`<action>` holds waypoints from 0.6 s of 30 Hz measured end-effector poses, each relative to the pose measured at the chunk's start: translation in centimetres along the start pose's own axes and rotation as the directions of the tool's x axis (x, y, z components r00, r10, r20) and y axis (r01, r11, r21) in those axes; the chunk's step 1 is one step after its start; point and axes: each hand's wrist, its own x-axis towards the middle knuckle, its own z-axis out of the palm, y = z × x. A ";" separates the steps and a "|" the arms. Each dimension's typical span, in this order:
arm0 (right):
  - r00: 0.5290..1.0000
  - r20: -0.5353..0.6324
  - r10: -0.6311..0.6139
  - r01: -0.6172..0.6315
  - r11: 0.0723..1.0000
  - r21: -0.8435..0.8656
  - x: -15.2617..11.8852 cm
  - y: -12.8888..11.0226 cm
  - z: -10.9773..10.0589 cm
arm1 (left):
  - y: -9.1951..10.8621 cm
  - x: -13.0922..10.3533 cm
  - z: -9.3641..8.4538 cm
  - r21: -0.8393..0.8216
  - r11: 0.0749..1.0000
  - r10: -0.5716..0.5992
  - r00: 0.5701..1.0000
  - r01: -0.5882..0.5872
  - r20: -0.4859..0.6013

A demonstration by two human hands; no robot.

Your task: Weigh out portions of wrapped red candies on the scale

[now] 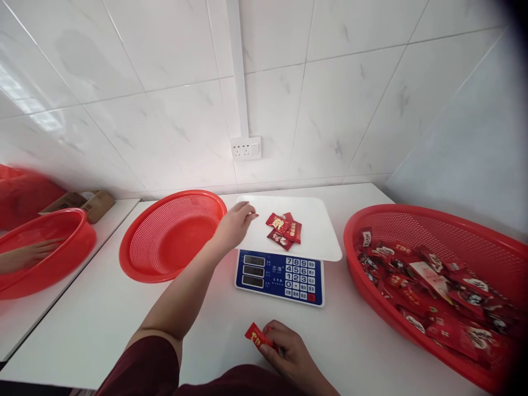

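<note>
My right hand (289, 352), low in front of my body, pinches a small red wrapped snack packet (256, 335) with yellow lettering. My left hand (237, 224) is over the left side of the scale's white pan (317, 236). Its fingers are bent and drawn together, and whatever is between them, if anything, is hidden. Several red packets (284, 228) lie in a small overlapping pile on the pan, just right of my left fingertips. The blue keypad panel of the weighing scale (272, 283) faces me, its digits too blurred to read.
A red mesh basket (173, 236) with no packets visible stands left of the scale. At right, a larger red basket (363, 275) holds many wrapped packets. Further left, another person's hand (33, 256) reaches into a red basket (78, 242) near a cardboard box (99, 204). A tiled wall stands behind.
</note>
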 end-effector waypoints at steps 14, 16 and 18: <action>0.999 0.051 0.013 -0.011 0.999 -0.039 -0.3 -0.2 0.2 | -5.8 -6.0 -5.9 -0.292 0.847 -0.507 0.841 0.445 -0.187; 0.999 0.040 0.016 -0.015 0.999 -0.031 -0.2 -0.3 0.2 | -5.4 -5.8 -5.6 -0.196 0.876 -0.477 0.850 0.440 -0.222; 1.000 0.027 0.016 -0.015 1.000 -0.027 -0.2 -0.5 0.2 | -4.4 -5.0 -4.5 -0.046 0.926 -0.376 0.900 0.376 -0.219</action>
